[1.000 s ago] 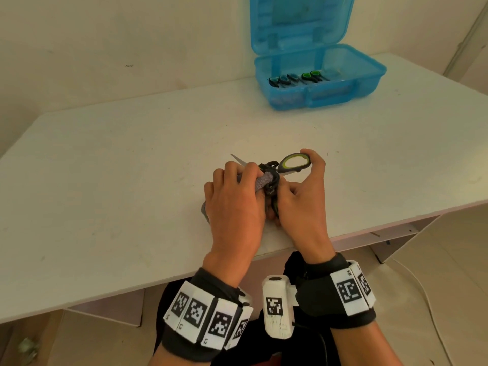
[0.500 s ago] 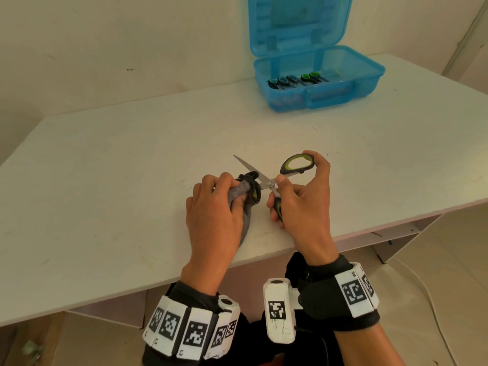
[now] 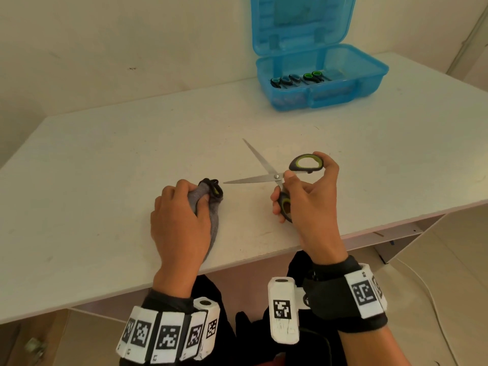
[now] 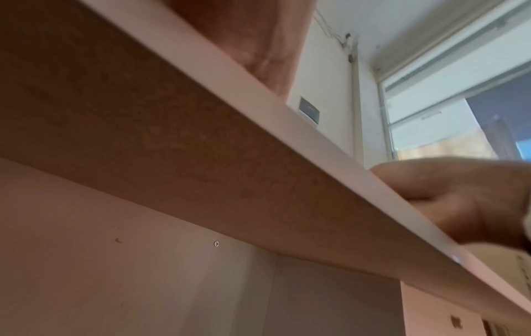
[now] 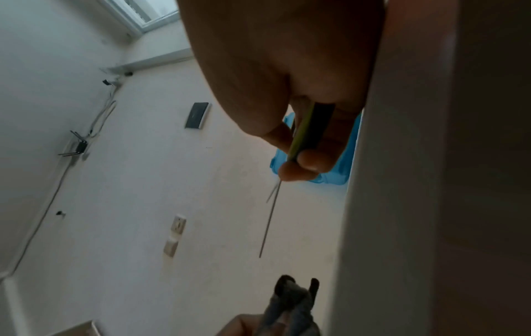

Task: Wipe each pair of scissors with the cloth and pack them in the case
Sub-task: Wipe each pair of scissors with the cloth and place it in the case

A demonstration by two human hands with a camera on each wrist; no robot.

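Scissors (image 3: 274,178) splayed open, right hand (image 3: 311,196) gripping both handles; left hand (image 3: 182,217) bunching grey cloth (image 3: 208,204); wipe pivot-to-tip, spine side

I read almost nothing legible from here. The right wristband (image 3: 365,294) carries a small "R5" printed sideways at the upper edge of one white tag; I take that reading as likely, not certain. The remaining white tags on the right wristband and on the left wristband (image 3: 169,335) bear only black-and-white square marker patterns, with tiny characters beneath them too small to read. Nothing else in my three views carries readable lettering.
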